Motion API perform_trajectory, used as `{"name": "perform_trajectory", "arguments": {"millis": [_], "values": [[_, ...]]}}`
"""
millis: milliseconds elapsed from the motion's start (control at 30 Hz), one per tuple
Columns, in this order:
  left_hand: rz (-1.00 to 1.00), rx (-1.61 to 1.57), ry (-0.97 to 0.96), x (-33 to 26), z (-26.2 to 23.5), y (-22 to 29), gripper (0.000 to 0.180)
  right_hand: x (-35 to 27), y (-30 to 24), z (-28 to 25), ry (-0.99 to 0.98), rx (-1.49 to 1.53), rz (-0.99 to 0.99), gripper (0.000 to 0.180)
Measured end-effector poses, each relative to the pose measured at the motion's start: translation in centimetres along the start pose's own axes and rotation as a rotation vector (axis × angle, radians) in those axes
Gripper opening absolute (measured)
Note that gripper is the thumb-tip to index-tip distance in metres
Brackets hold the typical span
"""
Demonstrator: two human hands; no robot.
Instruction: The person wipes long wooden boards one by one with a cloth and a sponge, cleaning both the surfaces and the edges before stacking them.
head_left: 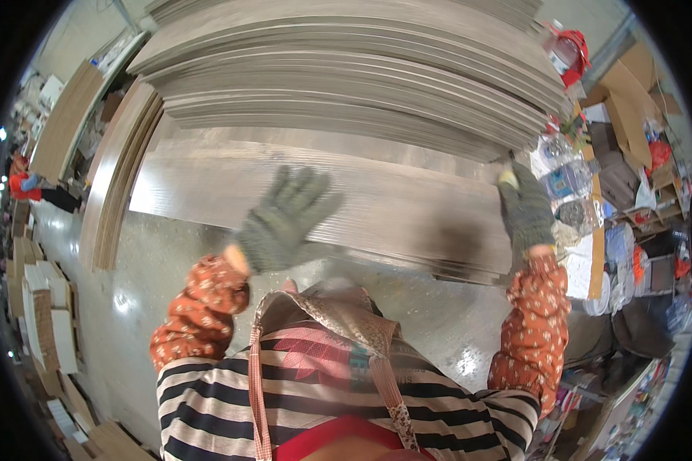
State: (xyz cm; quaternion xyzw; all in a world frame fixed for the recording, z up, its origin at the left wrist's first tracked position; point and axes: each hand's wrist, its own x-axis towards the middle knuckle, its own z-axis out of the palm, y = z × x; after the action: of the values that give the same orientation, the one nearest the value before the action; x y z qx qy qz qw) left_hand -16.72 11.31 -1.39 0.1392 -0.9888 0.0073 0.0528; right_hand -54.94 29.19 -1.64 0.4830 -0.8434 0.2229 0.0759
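A wood-grain plank (pixel 392 203) lies across in front of me on a low stack of similar boards. My left hand (pixel 288 219), in a grey-green work glove, is over the plank's near edge, fingers spread and holding nothing; whether it touches the surface I cannot tell. At the plank's right end is my right hand (pixel 527 203), gloved too, its fingers pointing away from me along the short edge. The thumb side of this glove reaches the plank's corner, but whether it grips the board is unclear. Behind the plank rises a tall stack of planks (pixel 346 73).
A narrow upright stack of boards (pixel 119 177) stands at the left. Plastic bottles (pixel 569 180), a cardboard box (pixel 627 92) and a red container (pixel 569 58) crowd the right side. Far left, a person in red (pixel 27 184) is near a bench (pixel 65 123). The floor (pixel 154 300) is shiny concrete.
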Motion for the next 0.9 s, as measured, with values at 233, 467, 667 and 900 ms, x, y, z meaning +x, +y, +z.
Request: {"name": "perform_trajectory", "arguments": {"millis": [233, 467, 667, 900], "values": [[-0.262, 0.193, 0.139, -13.6, -0.6, -12.7, 0.084, -0.2, -9.2, 1.3, 0.111, -0.115, 0.005, 0.039], [-0.149, 0.071, 0.289, -14.2, 0.5, -14.8, 0.073, 0.8, -29.1, 11.5, 0.193, -0.077, -0.309, 0.025], [-0.056, -0.022, 0.332, -14.9, 0.9, -16.3, 0.066, 3.0, -48.0, 19.4, 0.105, 0.111, -0.563, 0.025], [-0.157, -0.150, 0.383, -16.6, 1.5, -18.7, 0.066, 0.7, -33.1, 9.9, -0.041, 0.081, -0.161, 0.027]]}}
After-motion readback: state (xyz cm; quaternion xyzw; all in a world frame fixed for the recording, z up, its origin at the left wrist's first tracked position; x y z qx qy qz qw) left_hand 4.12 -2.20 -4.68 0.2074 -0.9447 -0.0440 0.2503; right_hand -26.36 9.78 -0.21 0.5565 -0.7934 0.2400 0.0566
